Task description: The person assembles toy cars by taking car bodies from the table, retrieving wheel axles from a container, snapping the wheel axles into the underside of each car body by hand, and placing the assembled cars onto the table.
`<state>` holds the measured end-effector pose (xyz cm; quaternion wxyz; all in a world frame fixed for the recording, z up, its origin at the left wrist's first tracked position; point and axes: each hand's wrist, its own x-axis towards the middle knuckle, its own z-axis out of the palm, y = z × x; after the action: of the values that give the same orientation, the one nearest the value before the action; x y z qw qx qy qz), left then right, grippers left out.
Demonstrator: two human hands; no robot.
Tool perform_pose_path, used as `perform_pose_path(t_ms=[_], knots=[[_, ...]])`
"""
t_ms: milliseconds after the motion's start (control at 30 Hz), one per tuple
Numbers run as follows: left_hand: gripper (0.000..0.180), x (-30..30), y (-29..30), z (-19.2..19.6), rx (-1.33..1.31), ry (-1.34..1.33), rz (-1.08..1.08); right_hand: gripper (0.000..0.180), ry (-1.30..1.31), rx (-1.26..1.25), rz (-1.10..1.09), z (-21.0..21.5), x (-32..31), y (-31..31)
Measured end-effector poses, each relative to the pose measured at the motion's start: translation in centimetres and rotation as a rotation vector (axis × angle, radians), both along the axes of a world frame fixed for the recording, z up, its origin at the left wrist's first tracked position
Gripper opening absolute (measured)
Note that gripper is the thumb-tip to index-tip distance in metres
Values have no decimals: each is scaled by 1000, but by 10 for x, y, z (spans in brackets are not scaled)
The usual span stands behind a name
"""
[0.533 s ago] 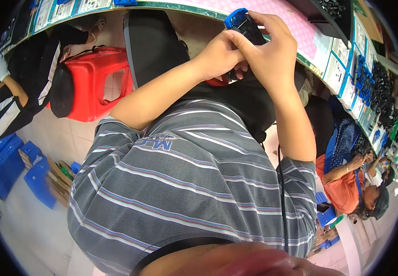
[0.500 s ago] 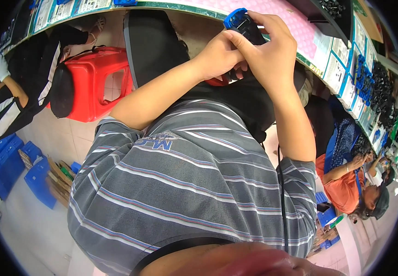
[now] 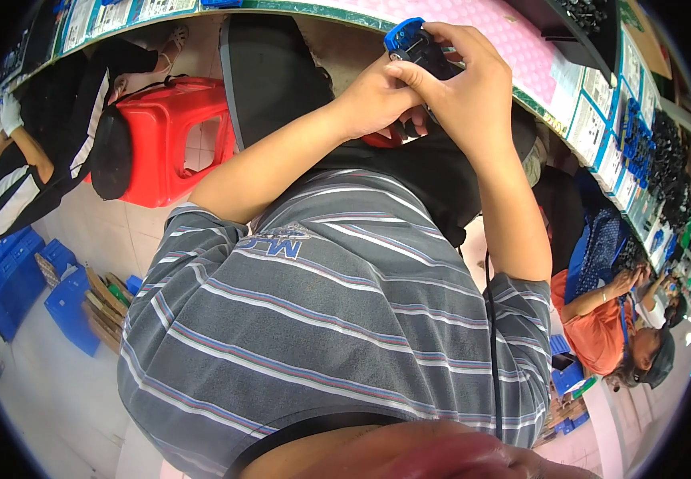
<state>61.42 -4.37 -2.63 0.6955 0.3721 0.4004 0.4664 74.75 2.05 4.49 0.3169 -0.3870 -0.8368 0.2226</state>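
Observation:
Both hands are together at the front edge of the workbench, around one small plastic part (image 3: 421, 49) with a black body and a curved bright-blue end. My left hand (image 3: 379, 99) grips its near-left side, the fingers curled underneath and partly hidden. From the right, my right hand (image 3: 473, 84) wraps the part, with its thumb across the near side and its index finger bent over the blue end. The blue end points away from me, up and to the left. The palms hide much of the black body.
Pink bubble sheeting (image 3: 473, 28) covers the bench beyond my hands. At the right are a black tray (image 3: 557, 36) of dark parts and blue plastic pieces (image 3: 635, 148). A red stool (image 3: 166, 132) and a co-worker (image 3: 26, 168) are left; another person (image 3: 601, 319) is right.
The part has turned slightly in my hands, its blue end tipping a little lower left and more of the black side showing. Both hands keep their grip.

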Motion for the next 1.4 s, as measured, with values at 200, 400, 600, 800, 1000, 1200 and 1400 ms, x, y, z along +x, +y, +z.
perform_pose_path(t_ms=[200, 400, 600, 800, 1000, 1200, 1400], knots=[[48, -7, 3, 7, 80, 39, -29, 33, 254, -329, 6, -6, 6, 1], [42, -1, 11, 14, 106, -29, -13, 15, 354, -280, -98, -3, 12, 12], [41, 1, 19, 18, 105, -18, 132, 17, 659, -106, -168, 17, 27, 22], [34, 1, 31, 21, 193, 21, 194, 19, 652, -128, -187, 19, 39, 14], [30, -12, 69, 46, 27, 265, 421, 19, 632, -66, -144, 23, 35, 5], [63, -7, 40, 63, 256, 664, 729, 17, 583, 2, -89, 21, 39, -3], [34, -2, 3, 102, 649, 544, 275, 18, 591, -33, 39, 17, 39, -21]])
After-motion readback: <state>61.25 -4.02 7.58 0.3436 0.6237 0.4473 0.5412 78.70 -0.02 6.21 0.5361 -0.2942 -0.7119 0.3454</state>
